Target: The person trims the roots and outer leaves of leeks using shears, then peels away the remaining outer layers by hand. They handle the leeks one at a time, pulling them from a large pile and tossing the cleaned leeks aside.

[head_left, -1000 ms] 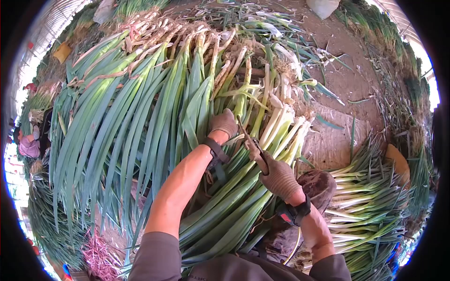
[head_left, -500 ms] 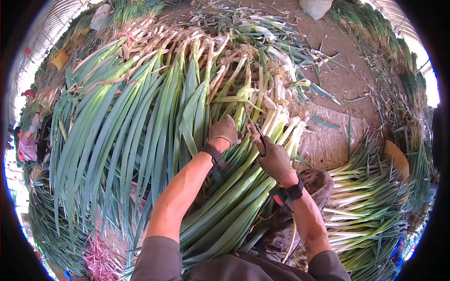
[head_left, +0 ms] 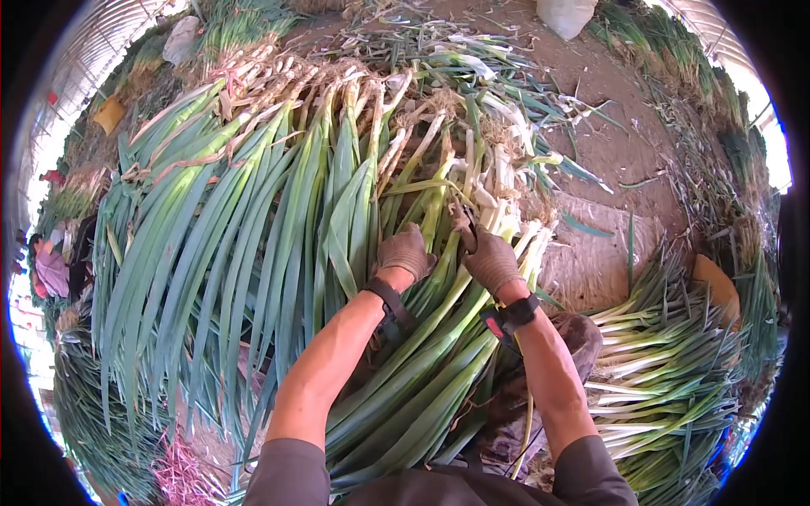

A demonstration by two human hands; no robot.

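My left hand [head_left: 406, 255], in a brown glove, is closed around the lower stalk of a green onion [head_left: 434, 211] in the middle of the pile. Close to its right, my right hand [head_left: 491, 260], gloved too, is wrapped round a dark-handled cutting tool [head_left: 463, 226] whose upper end points at the stalks. Under and beside my right hand lie thick trimmed stalks [head_left: 439, 337] with pale ends. A wide heap of long green onions [head_left: 253, 194], roots upward, spreads to the left.
Trimmed onions [head_left: 650, 363] lie in a stack at the right, by a yellowish board [head_left: 715, 288]. A flat sheet [head_left: 591, 257] covers some ground. Pink ties [head_left: 181, 472] are at the lower left, a white sack [head_left: 565, 17] at the top. Another person [head_left: 52, 268] is at the far left.
My left hand has moved slightly down. My right hand and the tool have shifted a little up and left.
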